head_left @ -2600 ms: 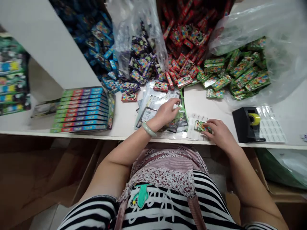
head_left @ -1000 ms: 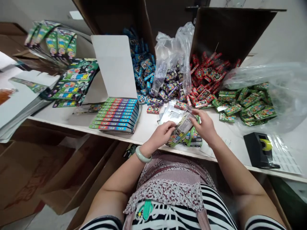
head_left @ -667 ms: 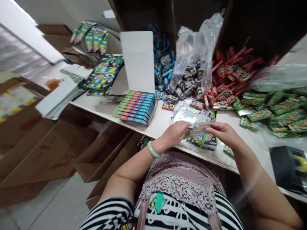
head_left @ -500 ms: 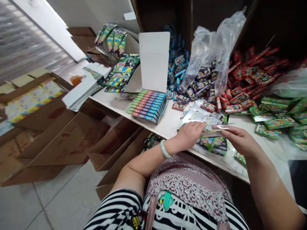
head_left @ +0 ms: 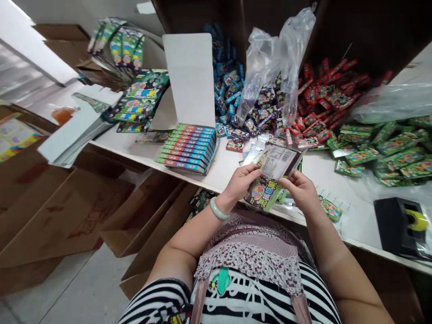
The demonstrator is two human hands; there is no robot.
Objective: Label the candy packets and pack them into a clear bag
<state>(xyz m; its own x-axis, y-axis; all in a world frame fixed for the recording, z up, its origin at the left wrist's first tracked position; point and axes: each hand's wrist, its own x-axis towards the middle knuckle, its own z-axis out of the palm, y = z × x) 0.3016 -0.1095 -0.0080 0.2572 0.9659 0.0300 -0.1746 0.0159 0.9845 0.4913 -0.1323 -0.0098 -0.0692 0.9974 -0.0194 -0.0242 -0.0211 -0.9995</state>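
Note:
A flat black-and-green printed packet (head_left: 273, 163), with a pale panel and a barcode, is held tilted in front of me above the table's front edge. My left hand (head_left: 240, 182) pinches its left edge, thumb on top. On the opposite edge my right hand (head_left: 301, 191) is closed, thumb and fingers gripping it. Shiny clear film shows along the packet's upper part. Behind it lie more flat clear-and-silver wrappers, partly hidden by the packet. Left of my hands stands an open display box (head_left: 189, 146) filled with a row of colourful thin boxes, its white lid upright.
Heaps of small blue packs (head_left: 229, 85), purple packs (head_left: 266, 108), red packs (head_left: 324, 99) and green packs (head_left: 401, 148) lie along the back and right. A black tape dispenser (head_left: 398, 225) sits at the right front. Open cartons (head_left: 60, 211) stand on the floor at left.
The packet, held nearly edge-on before, is now tipped up with its printed face showing. My right hand has moved closer in. The view has swung right, bringing the tape dispenser into sight.

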